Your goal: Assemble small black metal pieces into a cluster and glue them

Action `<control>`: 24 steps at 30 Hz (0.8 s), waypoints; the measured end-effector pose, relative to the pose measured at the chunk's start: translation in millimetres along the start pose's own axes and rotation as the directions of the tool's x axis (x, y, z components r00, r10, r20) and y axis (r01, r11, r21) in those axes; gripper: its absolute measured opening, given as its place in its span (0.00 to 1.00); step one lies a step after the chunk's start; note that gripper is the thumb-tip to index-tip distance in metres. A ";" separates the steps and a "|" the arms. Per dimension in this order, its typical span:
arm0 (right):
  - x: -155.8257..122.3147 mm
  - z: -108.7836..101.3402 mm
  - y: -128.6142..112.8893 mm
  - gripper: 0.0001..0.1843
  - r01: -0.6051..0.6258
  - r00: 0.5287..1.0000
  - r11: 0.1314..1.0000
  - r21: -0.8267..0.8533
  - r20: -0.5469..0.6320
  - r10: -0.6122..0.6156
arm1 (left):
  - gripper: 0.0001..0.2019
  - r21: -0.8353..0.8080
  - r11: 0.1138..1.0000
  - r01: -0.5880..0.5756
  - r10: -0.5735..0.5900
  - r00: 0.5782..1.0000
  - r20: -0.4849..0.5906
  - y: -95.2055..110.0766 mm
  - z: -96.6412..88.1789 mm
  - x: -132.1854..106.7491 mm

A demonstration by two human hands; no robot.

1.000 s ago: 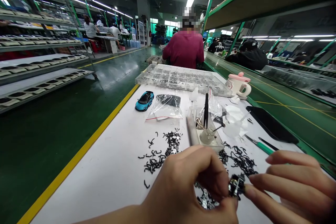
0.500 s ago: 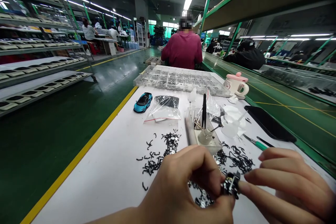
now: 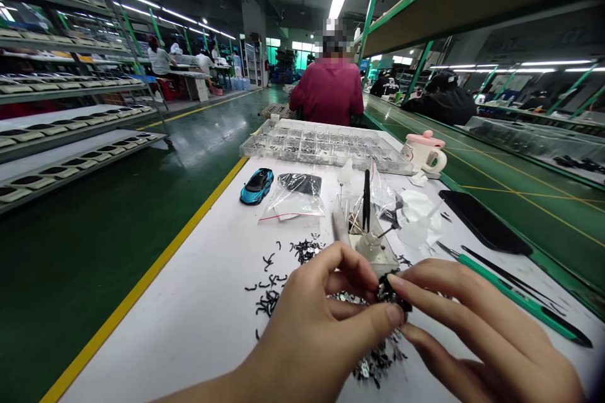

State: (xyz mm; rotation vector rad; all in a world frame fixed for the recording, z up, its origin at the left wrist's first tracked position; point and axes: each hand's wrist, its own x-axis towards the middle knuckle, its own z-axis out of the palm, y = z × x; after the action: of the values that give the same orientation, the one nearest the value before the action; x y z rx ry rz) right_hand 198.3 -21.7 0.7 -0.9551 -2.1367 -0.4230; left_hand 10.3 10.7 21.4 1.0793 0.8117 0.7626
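Observation:
My left hand [image 3: 326, 321] and my right hand [image 3: 472, 327] meet low in the middle of the view over a white table [image 3: 203, 302]. Both pinch a small black part [image 3: 393, 293] between thumb and fingertips. Under and around the hands lie several small black curved pieces [image 3: 271, 293] scattered on the table. Just beyond the fingers stands a clear tray of tools [image 3: 366, 233] with black tweezers upright in it.
A blue toy car [image 3: 256, 185], a clear plastic bag [image 3: 295, 196], a compartment tray [image 3: 326, 145], a pink-lidded mug [image 3: 425, 152], a black slab [image 3: 484, 221] and a green-handled tool [image 3: 515, 299] lie on the table. A person in red [image 3: 328, 88] sits beyond. Racks [image 3: 70, 119] stand left.
Both hands moved up and left with the black part, closing tighter together. The right hand's fingers curled in over it, uncovering the green-handled tool.

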 end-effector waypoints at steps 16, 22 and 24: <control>-2.3 -3.7 2.4 0.20 -0.214 0.976 0.859 0.465 0.131 0.172 | 0.13 0.526 0.658 -0.539 0.597 0.799 0.071 -2.2 -3.8 -7.0; 7.1 -4.0 -1.9 0.17 -0.275 0.961 0.713 0.644 0.188 0.201 | 0.14 0.537 0.373 -0.757 0.794 0.560 0.237 -4.9 -6.4 -6.9; 7.8 -5.6 -1.2 0.18 -0.285 0.958 0.705 0.650 0.197 0.207 | 0.14 0.533 0.361 -0.765 0.804 0.545 0.237 -6.7 -7.4 -5.6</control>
State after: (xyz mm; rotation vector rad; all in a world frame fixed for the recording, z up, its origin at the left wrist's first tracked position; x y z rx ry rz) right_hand 196.7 -21.7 10.2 -0.8134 -1.9703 0.5390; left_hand 2.0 7.3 14.1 2.1149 0.5351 1.4250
